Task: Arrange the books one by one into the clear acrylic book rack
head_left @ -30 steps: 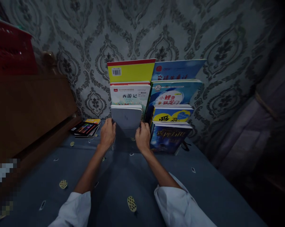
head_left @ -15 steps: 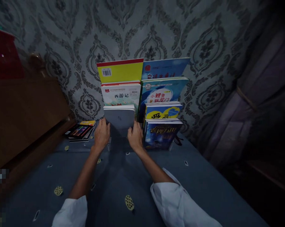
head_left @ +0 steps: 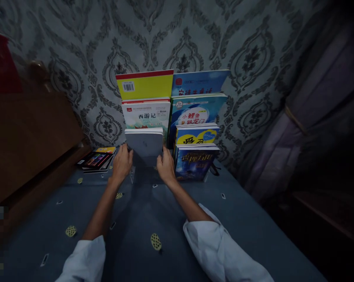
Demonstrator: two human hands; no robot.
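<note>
A plain grey book stands upright between my hands, its white page edges showing on top. My left hand is closed at its left edge, and my right hand grips the right edge. Right behind it rises a white book with Chinese lettering, with a yellow book with a red top edge at the back. To the right stand a dark blue book, a blue and yellow book, a teal book and a blue book. The fingertips behind the grey book are hidden.
Several books, a black one on top, lie flat at the left. A dark strap-like thing lies right of the upright books. A wooden board borders the left side. The patterned wall stands behind, with a tied curtain at right.
The whole scene has shifted slightly left and up in view. Both hands stay at the sides of the grey book, which stands in about the same place among the others.
</note>
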